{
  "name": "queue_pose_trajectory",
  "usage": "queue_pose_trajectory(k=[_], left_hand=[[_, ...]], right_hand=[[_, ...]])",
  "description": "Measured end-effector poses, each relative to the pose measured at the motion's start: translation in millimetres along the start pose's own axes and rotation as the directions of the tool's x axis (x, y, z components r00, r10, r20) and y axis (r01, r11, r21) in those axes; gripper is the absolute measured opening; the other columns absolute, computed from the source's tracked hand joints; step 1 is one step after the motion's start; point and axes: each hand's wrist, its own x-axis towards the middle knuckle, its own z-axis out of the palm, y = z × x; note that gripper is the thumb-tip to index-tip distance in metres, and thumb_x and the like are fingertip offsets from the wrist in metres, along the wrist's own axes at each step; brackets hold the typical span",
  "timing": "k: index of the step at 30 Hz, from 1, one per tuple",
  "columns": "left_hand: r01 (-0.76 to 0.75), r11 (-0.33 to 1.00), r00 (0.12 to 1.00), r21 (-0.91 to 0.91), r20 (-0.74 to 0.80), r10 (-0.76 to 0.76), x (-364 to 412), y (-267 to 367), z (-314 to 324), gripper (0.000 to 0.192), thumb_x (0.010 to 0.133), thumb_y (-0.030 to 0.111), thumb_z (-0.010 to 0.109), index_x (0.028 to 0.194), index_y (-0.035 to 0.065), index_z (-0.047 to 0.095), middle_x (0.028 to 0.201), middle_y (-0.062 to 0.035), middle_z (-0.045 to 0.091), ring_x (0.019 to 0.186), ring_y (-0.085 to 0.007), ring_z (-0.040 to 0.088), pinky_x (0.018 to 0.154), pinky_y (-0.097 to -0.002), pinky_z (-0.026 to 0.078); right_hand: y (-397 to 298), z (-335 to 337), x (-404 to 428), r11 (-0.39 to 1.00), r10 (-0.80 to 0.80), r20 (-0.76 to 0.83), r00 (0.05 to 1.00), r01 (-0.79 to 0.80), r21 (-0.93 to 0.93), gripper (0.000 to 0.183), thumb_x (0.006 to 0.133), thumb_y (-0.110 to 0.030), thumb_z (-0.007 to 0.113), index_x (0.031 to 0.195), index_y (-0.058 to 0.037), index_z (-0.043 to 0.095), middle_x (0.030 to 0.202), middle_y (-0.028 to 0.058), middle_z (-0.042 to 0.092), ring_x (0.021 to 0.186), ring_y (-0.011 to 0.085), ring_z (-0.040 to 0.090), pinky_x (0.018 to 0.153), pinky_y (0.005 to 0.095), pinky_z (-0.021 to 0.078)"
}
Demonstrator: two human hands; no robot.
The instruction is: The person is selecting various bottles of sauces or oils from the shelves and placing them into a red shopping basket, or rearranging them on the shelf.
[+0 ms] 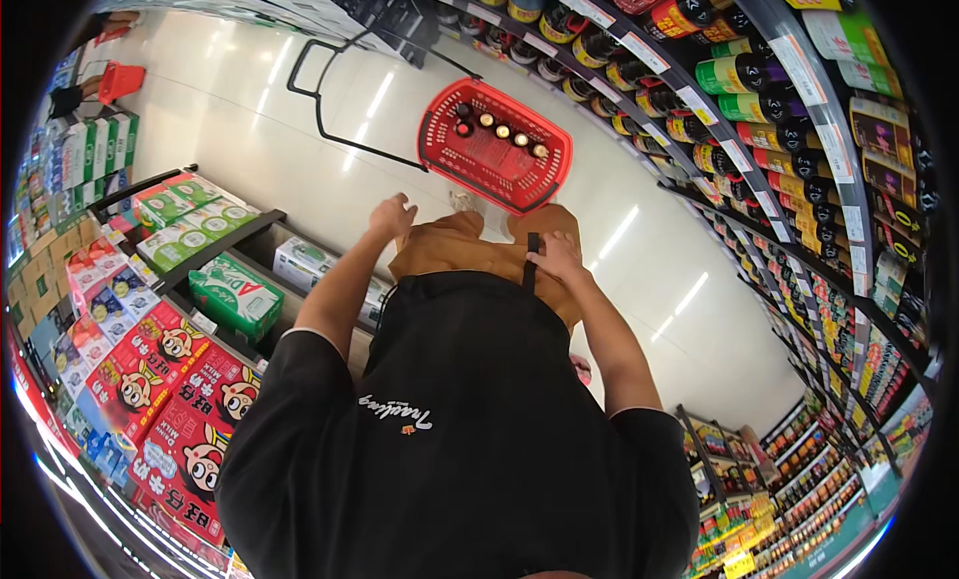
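Observation:
A red plastic shopping basket point(494, 146) stands on the floor just past my feet. Several dark bottles with light and red caps point(503, 132) are inside it. Its long black pull handle point(321, 99) stretches away to the left. My left hand point(393, 216) hangs in the air beside my left thigh, near the basket's lower left side, fingers loosely bent and nothing in them. At my right thigh, my right hand point(558, 255) lies against my brown trousers point(464, 253). Its fingertips meet a black strap point(531, 264); whether they grip it is unclear. A black apron point(468, 339) covers my front.
Shelves of bottled sauces point(749, 92) with a price rail point(648, 48) line the right side. On the left are a display of red milk cartons point(180, 399) and a green carton pack point(236, 298). Another red basket point(121, 81) is beside a person's arm at far left.

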Motion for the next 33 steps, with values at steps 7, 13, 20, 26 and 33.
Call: queue_pose_trajectory(k=[7, 13, 20, 26, 33], left_hand=[[-0.134, 0.985, 0.99, -0.106, 0.026, 0.137, 83, 48, -2, 0.051, 0.093, 0.042, 0.062, 0.131, 0.0084, 0.062, 0.118, -0.0231, 0.071, 0.113, -0.0399, 0.066, 0.096, -0.0505, 0.053], [-0.19, 0.967, 0.981, -0.171, -0.059, 0.183, 187, 72, 61, 0.042, 0.096, 0.038, 0.059, 0.123, 0.0058, 0.056, 0.105, -0.0234, 0.072, 0.106, -0.0404, 0.068, 0.088, -0.0528, 0.055], [0.112, 0.963, 0.989, -0.244, -0.068, -0.132, 332, 86, 136, 0.059, 0.094, 0.043, 0.063, 0.131, -0.0001, 0.047, 0.112, -0.025, 0.07, 0.104, -0.0425, 0.07, 0.088, -0.0536, 0.056], [0.066, 0.991, 0.993, -0.118, 0.107, -0.053, 415, 129, 177, 0.06, 0.087, 0.052, 0.07, 0.124, 0.0049, 0.063, 0.114, -0.0208, 0.072, 0.107, -0.038, 0.071, 0.089, -0.0527, 0.057], [0.046, 0.996, 0.971, -0.081, -0.231, -0.064, 433, 83, 205, 0.056, 0.097, 0.056, 0.051, 0.108, 0.0051, 0.071, 0.099, -0.0243, 0.074, 0.096, -0.0447, 0.071, 0.078, -0.0582, 0.057]], right_hand=[[53, 85, 16, 0.848, 0.27, 0.305, 0.913, -0.376, 0.374, 0.11, 0.081, -0.067, 0.071, 0.16, -0.006, 0.025, 0.165, 0.0272, 0.023, 0.144, 0.0425, 0.042, 0.115, 0.0492, 0.0403], [39, 38, 72, 0.84, 0.516, 0.409, 0.753, -0.538, -0.068, 0.135, 0.07, -0.07, 0.079, 0.163, -0.0074, 0.004, 0.16, 0.0326, 0.029, 0.139, 0.0471, 0.046, 0.111, 0.0501, 0.044], [54, 38, 130, 0.79, 0.607, 0.046, 0.793, -0.609, 0.073, 0.127, 0.064, -0.056, 0.088, 0.157, -0.0067, 0.018, 0.143, 0.0245, 0.045, 0.131, 0.0448, 0.049, 0.104, 0.0567, 0.0462], [104, 68, 107, 0.733, 0.672, 0.074, 0.737, -0.676, 0.081, 0.125, 0.069, -0.046, 0.087, 0.16, -0.0064, 0.012, 0.149, 0.0212, 0.039, 0.134, 0.0438, 0.043, 0.106, 0.0574, 0.0452], [81, 41, 101, 0.759, 0.627, -0.055, 0.777, -0.593, 0.269, 0.119, 0.064, -0.043, 0.087, 0.158, -0.0073, 0.022, 0.136, 0.022, 0.049, 0.123, 0.0428, 0.054, 0.097, 0.055, 0.0536]])
